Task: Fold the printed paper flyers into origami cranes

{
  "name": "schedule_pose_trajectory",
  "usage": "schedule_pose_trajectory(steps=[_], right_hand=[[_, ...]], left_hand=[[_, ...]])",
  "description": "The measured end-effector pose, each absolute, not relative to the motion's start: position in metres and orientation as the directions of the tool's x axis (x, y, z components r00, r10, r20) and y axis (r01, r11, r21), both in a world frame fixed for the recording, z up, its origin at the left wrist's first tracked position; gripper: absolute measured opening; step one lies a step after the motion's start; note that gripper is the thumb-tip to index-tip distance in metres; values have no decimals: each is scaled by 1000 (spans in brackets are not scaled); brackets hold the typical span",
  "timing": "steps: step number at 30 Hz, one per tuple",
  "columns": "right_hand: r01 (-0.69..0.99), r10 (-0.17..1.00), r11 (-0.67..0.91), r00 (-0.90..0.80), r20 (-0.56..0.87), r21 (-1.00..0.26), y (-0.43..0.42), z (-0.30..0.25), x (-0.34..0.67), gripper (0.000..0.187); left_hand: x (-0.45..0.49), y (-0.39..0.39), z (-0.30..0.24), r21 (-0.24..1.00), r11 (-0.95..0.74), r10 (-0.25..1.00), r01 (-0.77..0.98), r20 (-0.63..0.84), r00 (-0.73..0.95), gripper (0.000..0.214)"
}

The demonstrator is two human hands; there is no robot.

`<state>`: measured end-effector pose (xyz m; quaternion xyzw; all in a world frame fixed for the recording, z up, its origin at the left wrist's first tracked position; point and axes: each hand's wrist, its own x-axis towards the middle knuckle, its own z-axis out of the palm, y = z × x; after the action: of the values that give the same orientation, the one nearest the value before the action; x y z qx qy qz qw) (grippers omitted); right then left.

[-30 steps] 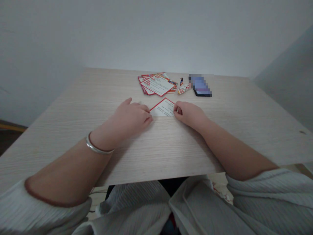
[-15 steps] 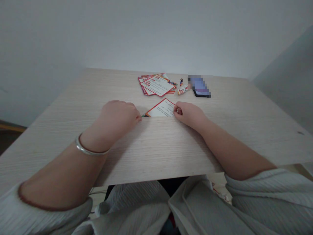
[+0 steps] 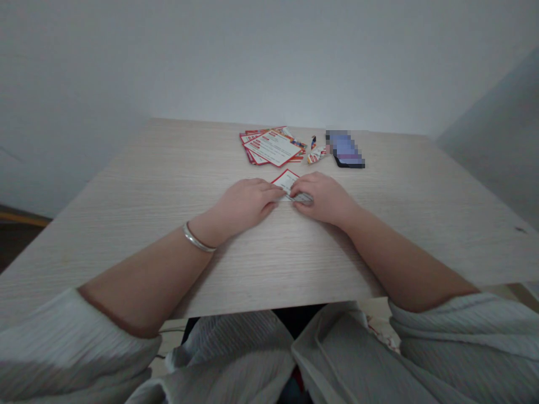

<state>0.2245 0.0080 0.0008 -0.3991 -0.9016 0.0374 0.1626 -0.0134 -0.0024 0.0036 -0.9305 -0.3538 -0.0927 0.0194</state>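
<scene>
Left hand (image 3: 255,201): shifted inward since half a second ago, from the card's far-left corner to close beside the right hand (image 3: 322,196).
Folded card (image 3: 287,179): on the desk (image 3: 278,264) between the hands, red-edged peak pointing away; its right part now shows as a greyish, raised fold.
Right fingers: curled and closed on that fold, thumb on the near side.
Left fingers: fingertips resting at the card's left slope; whether they pinch or only press, I cannot tell.
Good crease: best to line up edges first, then press from the middle outward, firm and flat.
Steadying: one hand should anchor the peak, since light paper may skid.
Card pile (image 3: 273,148): beyond the hands, loosely fanned.
Crumpled scrap (image 3: 316,155): between pile and phone (image 3: 348,151), well clear of the fold.
</scene>
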Motion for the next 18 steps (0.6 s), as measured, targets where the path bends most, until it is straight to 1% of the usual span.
schedule_pose_trajectory(steps=[5, 7, 9, 11, 13, 15, 18], right_hand=[[754, 752, 653, -634, 180, -73, 3, 7, 219, 21], [781, 771, 625, -614, 172, -16, 1, 9, 216, 20], [812, 796, 583, -575, 187, 12, -2, 10, 213, 19], [831, 811, 556, -541, 221, -6, -5, 10, 209, 18], [830, 809, 556, -526, 263, -52, -7, 9, 205, 17], [820, 800, 565, -517, 302, -90, -10, 9, 202, 16], [819, 794, 561, -492, 356, -120, -14, 11, 198, 15]], left_hand=[[-16, 3, -1, 27, -764, 633, 644, 219, 742, 36], [-15, 3, 0, 31, -766, 632, 642, 223, 742, 35], [-13, 1, 3, 20, -758, 639, 652, 224, 736, 33], [-10, -2, 8, -3, -734, 662, 679, 221, 716, 29], [-6, -6, 12, -16, -698, 694, 716, 233, 682, 26], [-3, -11, 15, -23, -658, 719, 753, 279, 637, 26], [-1, -16, 17, -47, -644, 703, 764, 359, 615, 26]])
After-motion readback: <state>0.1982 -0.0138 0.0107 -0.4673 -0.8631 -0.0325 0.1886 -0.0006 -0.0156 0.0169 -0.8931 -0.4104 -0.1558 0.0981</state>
